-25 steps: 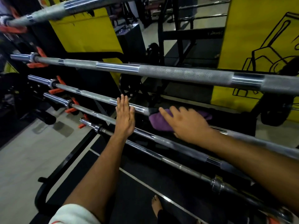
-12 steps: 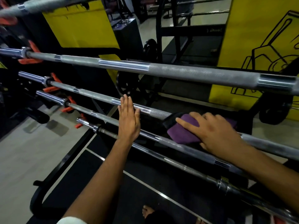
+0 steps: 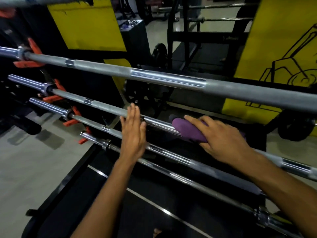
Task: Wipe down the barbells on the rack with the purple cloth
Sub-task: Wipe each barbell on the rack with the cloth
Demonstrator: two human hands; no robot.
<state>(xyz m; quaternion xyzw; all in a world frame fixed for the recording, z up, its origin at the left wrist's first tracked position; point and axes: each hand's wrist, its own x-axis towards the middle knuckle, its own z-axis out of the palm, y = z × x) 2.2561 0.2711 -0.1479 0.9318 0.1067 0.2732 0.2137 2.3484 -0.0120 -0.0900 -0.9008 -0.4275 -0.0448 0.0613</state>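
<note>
**Inspector:** Starting at the far left, what is sitting there?

**Assistant:** Orange rack hooks [image 3: 27, 56] are carrying the sleeve ends of the bars. The top full bar [image 3: 168, 79] is running across the frame, sloping down to the right. Below it the second barbell [image 3: 103, 106], the third barbell [image 3: 96, 125] and the lowest barbell [image 3: 154, 164] are lying stepped one under the other.

**Inspector:** The left hand?

**Assistant:** The left hand [image 3: 133, 134] is lying flat with fingers straight and held together, palm down. Its fingertips are reaching the second barbell and its palm is resting across the third barbell. It is gripping nothing.

**Inspector:** Moving right. Where is the cloth?

**Assistant:** The purple cloth [image 3: 188, 130] is sitting bunched on the second barbell, just right of the left hand and apart from it. The right hand [image 3: 221, 140] is lying over the cloth, fingers stretched along it and pressing it onto the bar. Whether the thumb is curling under the bar, I cannot tell; it is hidden.

**Inspector:** Background?

**Assistant:** A yellow panel [image 3: 85, 23] is standing behind the rack at upper left, and another yellow panel with a black line drawing [image 3: 283, 48] at the right. A grey floor [image 3: 25, 169] is showing at lower left, a black mat [image 3: 137, 217] beneath the bars.
</note>
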